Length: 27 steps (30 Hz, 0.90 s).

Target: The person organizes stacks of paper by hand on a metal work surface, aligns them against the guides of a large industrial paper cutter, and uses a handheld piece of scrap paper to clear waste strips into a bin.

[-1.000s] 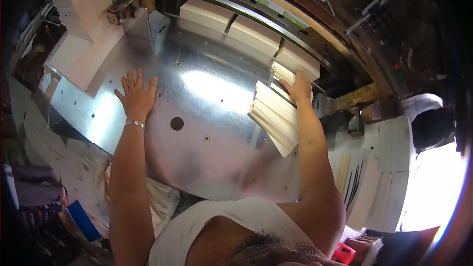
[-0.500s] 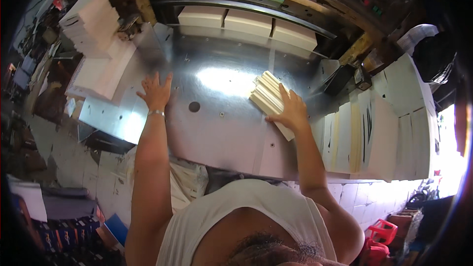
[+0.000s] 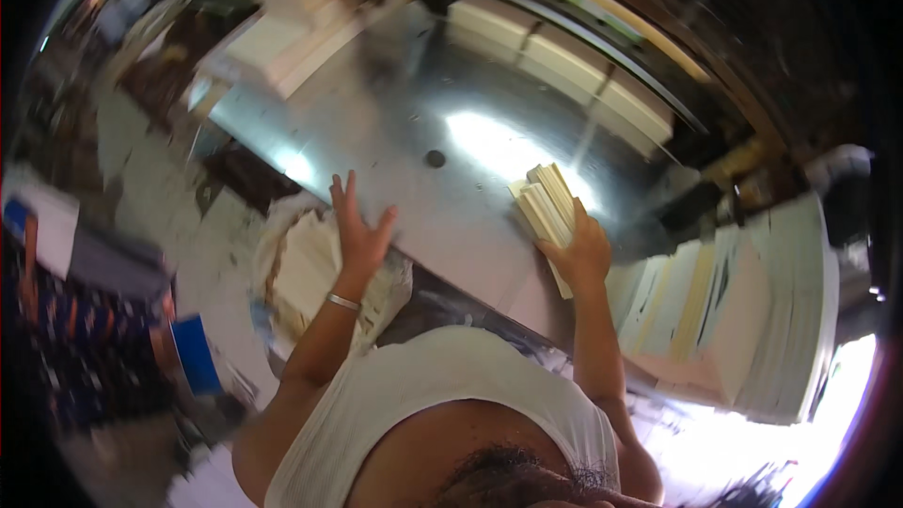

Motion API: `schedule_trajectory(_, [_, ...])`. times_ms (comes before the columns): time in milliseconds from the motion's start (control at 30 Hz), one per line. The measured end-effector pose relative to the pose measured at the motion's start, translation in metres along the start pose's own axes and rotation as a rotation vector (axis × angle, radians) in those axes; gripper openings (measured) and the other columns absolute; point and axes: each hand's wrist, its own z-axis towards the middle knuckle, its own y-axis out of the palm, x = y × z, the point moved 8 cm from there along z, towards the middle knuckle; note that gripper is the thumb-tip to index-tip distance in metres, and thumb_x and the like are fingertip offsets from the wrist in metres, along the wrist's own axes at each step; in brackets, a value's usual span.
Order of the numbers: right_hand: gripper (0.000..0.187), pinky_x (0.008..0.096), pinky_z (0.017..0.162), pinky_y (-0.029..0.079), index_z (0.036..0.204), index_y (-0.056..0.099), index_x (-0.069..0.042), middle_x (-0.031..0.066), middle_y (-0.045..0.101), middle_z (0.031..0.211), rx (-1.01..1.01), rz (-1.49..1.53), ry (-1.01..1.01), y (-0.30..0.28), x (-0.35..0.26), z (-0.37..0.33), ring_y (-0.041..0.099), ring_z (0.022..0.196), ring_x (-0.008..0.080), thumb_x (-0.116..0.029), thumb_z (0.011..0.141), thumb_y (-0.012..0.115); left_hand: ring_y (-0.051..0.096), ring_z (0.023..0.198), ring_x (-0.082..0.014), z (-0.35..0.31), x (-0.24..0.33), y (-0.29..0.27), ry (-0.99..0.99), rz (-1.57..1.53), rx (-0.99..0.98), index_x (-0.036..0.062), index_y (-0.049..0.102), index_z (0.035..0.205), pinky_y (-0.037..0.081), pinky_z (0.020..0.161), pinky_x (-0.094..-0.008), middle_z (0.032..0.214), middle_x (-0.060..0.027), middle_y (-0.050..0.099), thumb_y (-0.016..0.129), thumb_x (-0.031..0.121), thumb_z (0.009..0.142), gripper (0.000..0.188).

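Observation:
My right hand grips a stack of narrow cream paper blocks, thumb on the near side and fingers along the right side. The blocks lie slanted on a shiny metal table and look layered in uneven rows. My left hand, with a silvery bracelet at its wrist, is open with fingers spread and nothing in it. It hovers around the table's front edge, beside an open bag with pale paper pieces in it.
Tall paper stacks stand at the right of the table, and another stack at the back left. Cream blocks line the far side under a dark machine bar. A blue panel is at the lower left.
My left hand has come off the tabletop, back toward my body and the bag. My right hand stays on the paper blocks. The whole view has turned and blurred somewhat.

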Motion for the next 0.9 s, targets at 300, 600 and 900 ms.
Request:
schedule_trajectory(300, [0.111,0.0482,0.099,0.049,0.158,0.038,-0.007,0.0194,0.062,0.131,-0.263,0.11,-0.611,0.045,-0.162,-0.042,0.058,0.119,0.0396,-0.041,0.067,0.091,0.035,0.148,-0.0309,-0.12,0.0,0.065,-0.492,-0.88,-0.098,-0.0044,0.015,0.16,0.032,0.12,-0.0409,0.158,-0.0214,0.034,0.075,0.034,0.095,0.097])
schedule_trajectory(600, [0.118,0.0481,0.111,0.04,0.163,0.023,-0.003,0.0266,0.055,0.143,-0.61,0.429,-1.078,0.064,-0.266,-0.115,0.052,0.13,0.0433,-0.04,0.072,0.087,0.067,0.113,-0.0274,-0.136,-0.027,0.01,-0.713,-1.538,0.12,0.0073,0.059,0.135,0.056,0.101,-0.0457,0.128,-0.0124,0.065,0.057,0.04,0.104,0.045])
schedule_trajectory(900, [0.115,0.0442,0.125,0.026,0.164,0.019,-0.001,0.023,0.03,0.166,-1.059,0.877,-1.057,0.087,-0.33,-0.155,0.029,0.153,0.0395,-0.032,0.077,0.087,0.072,0.102,-0.0252,-0.144,-0.048,-0.107,-0.689,-1.429,0.201,0.0054,0.063,0.129,0.059,0.093,-0.0427,0.116,-0.0121,0.072,0.056,0.044,0.104,0.047])
